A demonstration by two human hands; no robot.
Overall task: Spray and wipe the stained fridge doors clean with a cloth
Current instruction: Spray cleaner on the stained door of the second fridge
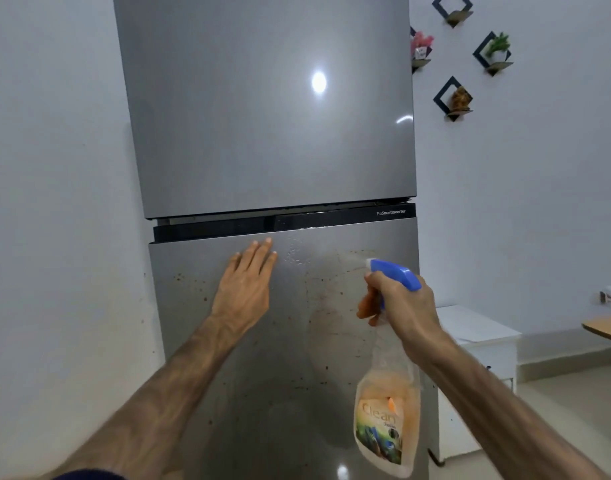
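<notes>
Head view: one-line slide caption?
Right hand sprays cleaner bottle at stained lower fridge door; left hand flat against it.

I can read two pieces of text. On the fridge's black strip (331, 221), which runs between the upper and lower doors, small pale lettering near its right end says "ProSmartInverter". Below and right of that strip, the spray bottle (387, 420) carries a colourful label with the word "Clean" in large letters; a smaller line under it is too blurred for me to read.
</notes>
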